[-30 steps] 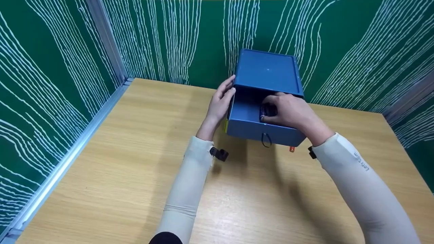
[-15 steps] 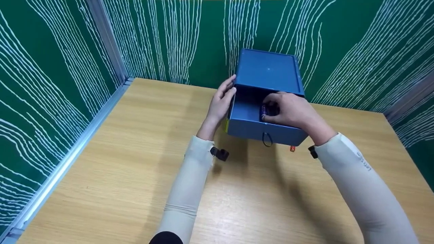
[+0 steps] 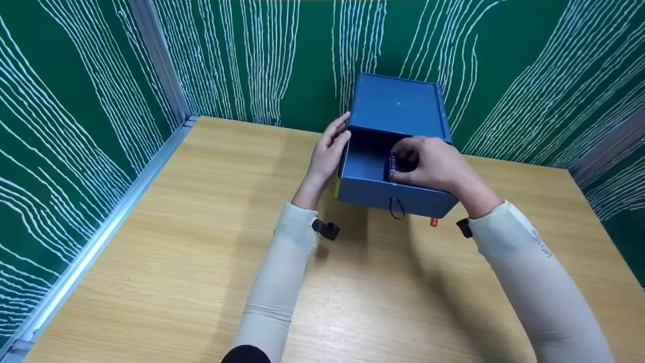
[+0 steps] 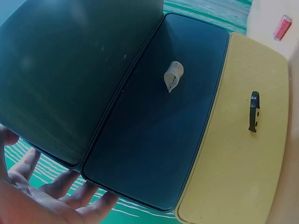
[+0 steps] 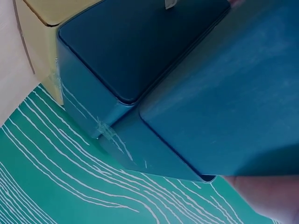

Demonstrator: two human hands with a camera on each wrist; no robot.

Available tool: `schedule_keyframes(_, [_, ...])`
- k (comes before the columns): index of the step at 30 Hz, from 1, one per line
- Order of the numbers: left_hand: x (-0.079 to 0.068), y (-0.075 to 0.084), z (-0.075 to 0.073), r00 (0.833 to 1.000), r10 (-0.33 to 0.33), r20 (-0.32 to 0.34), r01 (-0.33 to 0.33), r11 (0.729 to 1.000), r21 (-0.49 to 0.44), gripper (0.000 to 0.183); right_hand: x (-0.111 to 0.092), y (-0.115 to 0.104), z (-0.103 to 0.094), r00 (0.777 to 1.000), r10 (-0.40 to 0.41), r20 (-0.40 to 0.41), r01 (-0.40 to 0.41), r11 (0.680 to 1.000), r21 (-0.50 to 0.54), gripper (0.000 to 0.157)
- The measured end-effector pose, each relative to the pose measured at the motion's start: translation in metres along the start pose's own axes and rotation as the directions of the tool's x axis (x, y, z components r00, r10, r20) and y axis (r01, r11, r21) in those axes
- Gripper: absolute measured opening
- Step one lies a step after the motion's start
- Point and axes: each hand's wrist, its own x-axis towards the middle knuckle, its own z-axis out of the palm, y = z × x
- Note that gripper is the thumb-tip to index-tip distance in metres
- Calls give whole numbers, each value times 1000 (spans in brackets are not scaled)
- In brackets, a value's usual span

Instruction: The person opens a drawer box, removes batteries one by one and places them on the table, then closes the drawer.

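Observation:
A blue drawer box (image 3: 398, 106) stands at the table's far edge, its drawer (image 3: 360, 164) pulled out toward me. My left hand (image 3: 336, 133) rests with straight fingers against the box's left side; those fingers (image 4: 46, 196) show below the box (image 4: 70, 70) in the left wrist view. My right hand (image 3: 403, 160) reaches into the drawer, fingers curled round a small purple object (image 3: 391, 164). What the object is, I cannot tell. The drawer's inside (image 4: 154, 130) looks dark and bare. In the right wrist view, the box (image 5: 233, 93) and drawer (image 5: 135, 46) fill the frame.
A black loop pull (image 3: 397, 206) hangs on the drawer front. A small orange item (image 3: 434, 222) lies on the wooden table (image 3: 201, 262) just below it. Green patterned walls (image 3: 75, 126) enclose the table on the left, back and right.
My right hand has shifted slightly up and back inside the drawer with the purple object. The left hand and the box have not moved.

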Motion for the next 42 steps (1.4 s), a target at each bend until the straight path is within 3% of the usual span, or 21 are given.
schedule_keyframes(21, [0, 0, 3, 1000, -14, -1, 14, 1000, -13, 41, -6, 1, -5, 999, 26, -27, -23, 993, 113, 45])
schedule_keyframes(42, [1, 2, 1, 1000, -15, -15, 15, 1000, 16, 40, -16, -2, -23, 997, -9, -78, 18, 992, 124, 41])
